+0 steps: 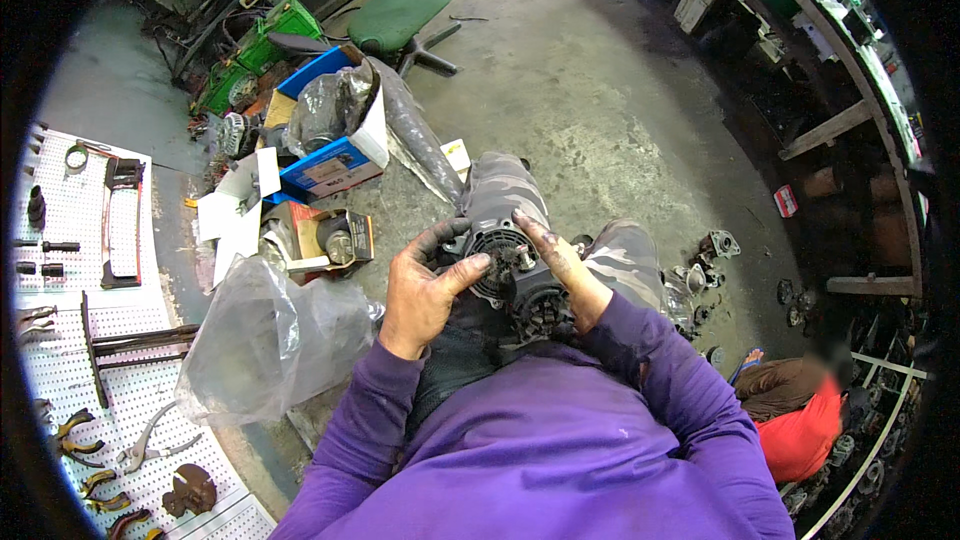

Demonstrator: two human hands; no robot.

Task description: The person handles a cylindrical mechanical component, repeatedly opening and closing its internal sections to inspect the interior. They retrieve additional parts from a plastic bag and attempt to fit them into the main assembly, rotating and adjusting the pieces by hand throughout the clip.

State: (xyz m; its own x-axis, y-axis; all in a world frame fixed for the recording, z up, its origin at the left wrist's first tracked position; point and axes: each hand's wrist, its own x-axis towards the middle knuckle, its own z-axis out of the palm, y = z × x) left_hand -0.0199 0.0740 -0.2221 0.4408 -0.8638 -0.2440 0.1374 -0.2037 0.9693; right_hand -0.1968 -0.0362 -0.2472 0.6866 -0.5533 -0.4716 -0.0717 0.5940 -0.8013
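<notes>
Over my lap, between my camouflage-trousered knees, sits an alternator point(532, 290) with a round, slotted metal housing and a dark, bulky end nearer my body. My left hand point(425, 285) grips the housing's left side, fingers curled at its rim and thumb lying across the face. Along the opposite side rests my right hand point(568, 270), its blackened fingers stretched toward the far edge and holding the part. A small bright metal piece point(524, 258) shows on the housing between both hands. My right thumb is hard to make out.
Left of me stand a clear plastic bag point(275, 345), a blue-and-white box point(340, 155), smaller cartons and a pegboard point(130, 325) with tools. A green chair point(400, 15) is ahead. Metal parts point(690, 285) lie on the floor at right, near a person in red point(800, 440).
</notes>
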